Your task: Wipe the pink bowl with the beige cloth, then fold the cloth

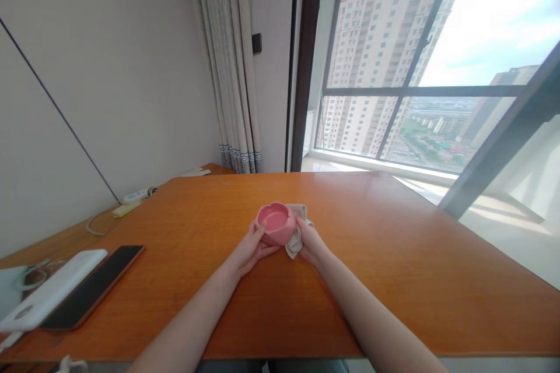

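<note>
A pink bowl-like dish (275,218) with a scalloped, petal-shaped rim is held above the middle of the wooden table, its hollow tipped toward me. My left hand (252,249) grips it from the left, the thumb over the rim and the fingers underneath. On the other side my right hand (310,242) is closed on a light grey cloth (294,243), which lies against the dish's right wall. Part of the cloth sticks up behind the dish. The right fingertips are largely hidden by the cloth and the dish.
The wooden table (394,280) spreads around my arms. At its left lie a dark phone (96,285) and a white power bank (56,288) with a cable. Farther back on the left are a power strip (135,196) and a yellow item (126,208). A curtain and a window stand beyond.
</note>
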{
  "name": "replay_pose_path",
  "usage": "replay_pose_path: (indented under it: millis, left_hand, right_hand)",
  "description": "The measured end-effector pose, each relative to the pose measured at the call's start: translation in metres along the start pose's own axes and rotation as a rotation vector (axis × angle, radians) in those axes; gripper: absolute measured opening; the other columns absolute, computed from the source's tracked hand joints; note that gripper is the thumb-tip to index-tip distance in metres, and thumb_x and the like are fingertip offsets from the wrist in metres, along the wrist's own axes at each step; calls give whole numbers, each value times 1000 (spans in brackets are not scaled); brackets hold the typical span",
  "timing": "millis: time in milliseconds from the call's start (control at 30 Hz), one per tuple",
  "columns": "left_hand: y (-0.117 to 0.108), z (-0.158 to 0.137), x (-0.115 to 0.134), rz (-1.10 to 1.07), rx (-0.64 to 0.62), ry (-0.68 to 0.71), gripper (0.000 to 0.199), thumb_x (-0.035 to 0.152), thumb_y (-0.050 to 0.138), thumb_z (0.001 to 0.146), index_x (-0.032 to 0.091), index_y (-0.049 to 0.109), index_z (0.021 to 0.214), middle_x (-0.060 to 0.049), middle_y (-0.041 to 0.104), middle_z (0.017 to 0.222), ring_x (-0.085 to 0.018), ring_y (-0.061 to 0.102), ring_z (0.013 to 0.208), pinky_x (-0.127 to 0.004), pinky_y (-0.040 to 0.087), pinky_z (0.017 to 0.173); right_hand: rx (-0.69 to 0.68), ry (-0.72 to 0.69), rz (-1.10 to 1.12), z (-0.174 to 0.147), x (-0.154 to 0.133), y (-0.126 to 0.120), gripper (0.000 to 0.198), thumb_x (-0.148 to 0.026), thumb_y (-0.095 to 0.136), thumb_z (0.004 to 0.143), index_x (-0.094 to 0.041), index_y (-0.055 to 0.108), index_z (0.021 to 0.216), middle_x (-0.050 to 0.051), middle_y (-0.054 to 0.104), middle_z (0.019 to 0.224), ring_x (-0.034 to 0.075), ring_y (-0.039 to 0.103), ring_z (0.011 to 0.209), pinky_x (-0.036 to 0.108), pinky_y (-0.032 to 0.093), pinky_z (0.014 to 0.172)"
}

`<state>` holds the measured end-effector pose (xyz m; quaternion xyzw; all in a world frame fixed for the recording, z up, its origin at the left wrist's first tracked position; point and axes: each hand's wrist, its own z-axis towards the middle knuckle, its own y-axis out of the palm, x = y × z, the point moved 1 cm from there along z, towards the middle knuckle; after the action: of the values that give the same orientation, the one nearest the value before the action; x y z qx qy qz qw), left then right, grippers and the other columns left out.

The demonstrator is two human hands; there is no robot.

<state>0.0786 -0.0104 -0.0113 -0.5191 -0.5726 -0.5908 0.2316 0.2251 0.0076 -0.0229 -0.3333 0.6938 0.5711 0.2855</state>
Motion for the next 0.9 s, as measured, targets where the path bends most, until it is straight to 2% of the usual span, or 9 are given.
replay_pose_path:
  millis: [67,133,267,400,533,633,767,833,900]
  left_hand:
    - [-1,2,-1,-6,37,31,59,42,66,75,34,36,125,-7,50,128,-19,61,98,-37,49,85]
    - [-3,4,-2,34,8,2,60,46,65,74,34,36,126,-7,50,129,-20,61,100,-39,47,87]
    - [-10,8,-1,145,-49,-53,56,62,47,78,26,45,119,-11,60,114,-22,61,97,-35,47,79]
    - [-18,10,1,210,23,-43,60,65,48,75,21,49,116,-8,67,86,-16,63,69,-29,46,70]
    - [-19,6,3,213,-50,-149,64,66,48,75,18,52,118,-5,65,67,-12,57,49,-24,43,55]
    - [-12,3,6,145,-59,-111,57,59,52,78,17,53,116,-7,67,75,-12,59,55,-22,45,55]
    - [-1,3,4,14,32,-33,49,52,56,79,18,50,113,-10,66,95,-14,64,71,-25,51,69]
    - [1,4,1,23,65,-11,49,51,58,77,19,47,113,-10,65,98,-15,65,74,-29,51,73]
    - [-1,5,1,77,45,-35,51,56,54,78,19,46,111,-10,66,94,-17,66,73,-31,51,73]
  right_hand:
    - [-27,-34,0,0,4,2,27,-39,59,75,-19,60,93,7,70,102,21,64,100,29,54,81]
    - [-16,-54,-15,3,5,-1,31,-42,61,73,-19,59,93,8,70,99,21,64,99,28,55,78]
    - [68,-39,-31,9,0,-13,31,-44,61,73,-20,58,91,6,72,88,21,67,90,29,56,72]
    - [70,28,-40,5,-6,-13,18,-37,60,74,-20,58,81,3,71,74,18,69,75,26,56,66]
    - [-59,99,-61,-5,-7,-2,14,-32,59,73,-19,59,76,3,71,71,18,68,69,26,55,65]
    - [-43,52,-14,-8,-5,3,16,-35,57,74,-20,60,79,4,72,77,19,68,77,29,55,71]
    - [2,-59,70,-5,1,5,23,-42,58,74,-22,60,85,4,72,92,21,65,93,30,54,78]
    - [33,-99,60,-2,3,4,25,-45,59,72,-23,59,84,5,72,93,22,65,95,31,54,78]
    - [77,-116,28,0,4,0,26,-46,60,71,-23,58,83,4,72,89,22,66,92,31,55,76]
